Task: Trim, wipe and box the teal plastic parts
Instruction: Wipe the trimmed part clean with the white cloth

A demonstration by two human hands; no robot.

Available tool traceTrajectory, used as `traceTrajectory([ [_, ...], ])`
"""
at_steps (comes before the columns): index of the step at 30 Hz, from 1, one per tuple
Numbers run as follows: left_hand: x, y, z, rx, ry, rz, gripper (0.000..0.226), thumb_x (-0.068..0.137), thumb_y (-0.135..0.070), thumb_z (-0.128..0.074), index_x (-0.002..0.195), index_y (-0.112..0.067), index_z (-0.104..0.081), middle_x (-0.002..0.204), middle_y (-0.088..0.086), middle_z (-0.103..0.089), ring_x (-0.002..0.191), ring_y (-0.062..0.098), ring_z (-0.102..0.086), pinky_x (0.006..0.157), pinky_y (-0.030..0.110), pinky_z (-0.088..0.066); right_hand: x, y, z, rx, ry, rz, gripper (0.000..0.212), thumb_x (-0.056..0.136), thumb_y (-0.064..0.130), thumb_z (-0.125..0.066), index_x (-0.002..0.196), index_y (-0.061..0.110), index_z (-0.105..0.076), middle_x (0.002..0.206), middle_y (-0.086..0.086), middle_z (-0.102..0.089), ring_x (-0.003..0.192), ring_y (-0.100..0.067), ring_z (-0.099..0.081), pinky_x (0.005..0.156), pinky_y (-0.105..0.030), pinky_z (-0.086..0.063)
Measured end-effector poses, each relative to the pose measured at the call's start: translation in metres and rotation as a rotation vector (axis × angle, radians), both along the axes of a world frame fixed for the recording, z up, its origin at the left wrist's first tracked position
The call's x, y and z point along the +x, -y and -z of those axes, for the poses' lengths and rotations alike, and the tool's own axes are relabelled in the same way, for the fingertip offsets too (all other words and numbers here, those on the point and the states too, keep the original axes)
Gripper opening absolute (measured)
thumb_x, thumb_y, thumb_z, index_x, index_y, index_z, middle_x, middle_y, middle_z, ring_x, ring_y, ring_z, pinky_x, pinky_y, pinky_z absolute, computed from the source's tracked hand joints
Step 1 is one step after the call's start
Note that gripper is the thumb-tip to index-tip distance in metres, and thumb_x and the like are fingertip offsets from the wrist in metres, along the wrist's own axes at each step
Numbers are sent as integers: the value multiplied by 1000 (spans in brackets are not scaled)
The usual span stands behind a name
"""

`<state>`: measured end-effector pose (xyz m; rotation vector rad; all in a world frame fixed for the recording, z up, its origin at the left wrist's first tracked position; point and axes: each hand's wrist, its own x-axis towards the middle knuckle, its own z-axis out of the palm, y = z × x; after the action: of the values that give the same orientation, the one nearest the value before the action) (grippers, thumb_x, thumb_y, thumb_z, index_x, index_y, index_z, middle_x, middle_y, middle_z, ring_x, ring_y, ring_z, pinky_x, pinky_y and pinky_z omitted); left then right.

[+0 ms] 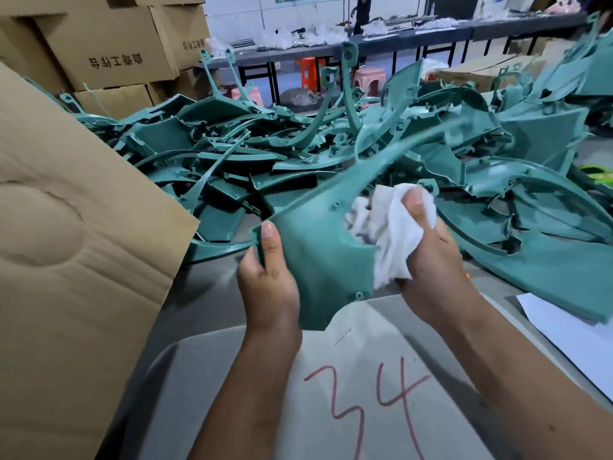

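A teal plastic part (318, 234), wide at the bottom with a long thin arm running up to the right, is held in front of me over the table. My left hand (268, 273) grips its lower left edge, thumb on the front face. My right hand (431, 257) holds a crumpled white cloth (388, 234) pressed against the part's right side. The arm's far end is blurred.
A big heap of teal plastic parts (265, 154) covers the table behind. A large cardboard flap (66, 260) rises on the left, with stacked cartons (109, 48) beyond it. A grey sheet (365, 393) marked "34" in red lies under my arms. White paper (570, 336) lies at right.
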<state>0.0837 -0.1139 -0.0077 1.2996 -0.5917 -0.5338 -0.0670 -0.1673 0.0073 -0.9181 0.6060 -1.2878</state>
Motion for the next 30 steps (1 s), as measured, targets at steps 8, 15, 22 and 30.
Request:
traceTrajectory([
  [8, 14, 2, 6, 43, 356, 40, 65, 96, -64, -46, 77, -2, -54, 69, 16, -61, 65, 29, -56, 67, 53, -52, -5, -3, 4, -498, -578, -224, 58, 92, 41, -71, 51, 13, -41, 45, 7, -40, 43, -11, -36, 44, -20, -30],
  [15, 50, 4, 13, 304, -112, 58, 68, 84, -75, -57, 90, -9, -72, 92, 10, -78, 93, 36, -74, 91, 55, -59, -32, 20, 3, -469, -555, 233, 30, 101, 44, -63, 85, 22, -75, 71, 5, -73, 58, -13, -65, 56, -26, -49],
  [22, 6, 2, 16, 310, 289, 56, 65, 102, -60, -40, 73, -7, -62, 73, 12, -69, 72, 32, -65, 67, 42, -53, 10, -5, 12, -239, -174, -130, 24, 87, 34, -77, 111, 30, -74, 92, 2, -75, 79, -13, -72, 64, -27, -56],
  [30, 23, 4, 15, 355, 286, 64, 71, 99, -63, -45, 70, 1, -54, 63, 7, -56, 62, 25, -51, 59, 41, -45, -9, 11, -1, -1, 54, 57, 40, 85, 42, -81, 102, 6, -73, 88, -20, -64, 66, -30, -60, 58, -39, -54],
])
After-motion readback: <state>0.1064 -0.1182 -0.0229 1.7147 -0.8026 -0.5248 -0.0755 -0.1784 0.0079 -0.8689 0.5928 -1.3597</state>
